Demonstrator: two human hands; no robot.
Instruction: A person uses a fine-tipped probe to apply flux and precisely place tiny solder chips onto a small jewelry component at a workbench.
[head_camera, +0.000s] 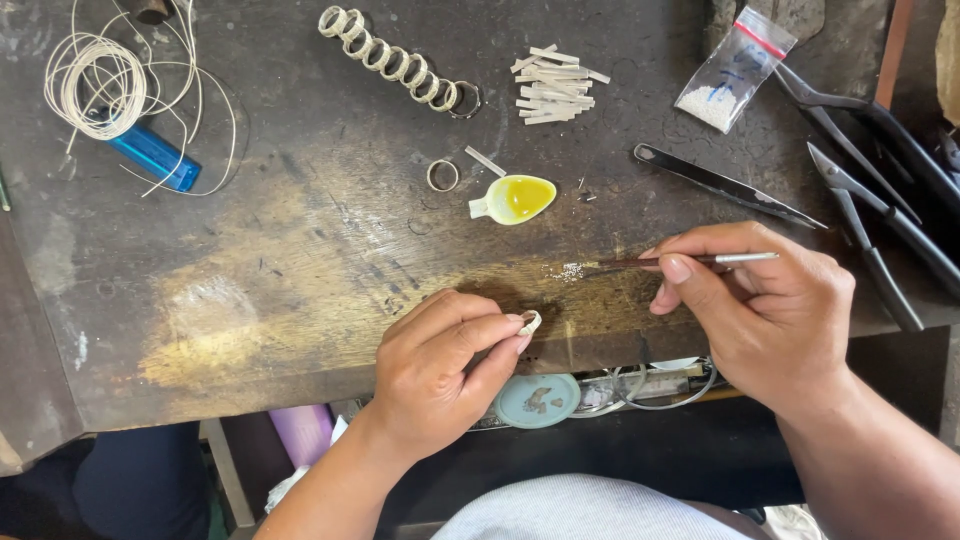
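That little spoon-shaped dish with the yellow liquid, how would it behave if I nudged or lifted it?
The spoon-shaped dish looks small and shallow, so probably light and apt to slide on the worn bench. Its yellow liquid sits near the rim, so tilting would likely spill it. It seems ceramic, perhaps brittle.

Person, head-camera view: two bare forearms without sleeves, watch or bracelets; left hand (435, 365) and right hand (765, 315) ungloved, fingers (690, 268) ringless with short nails; light grey garment (only a small part visible) at lower edge.
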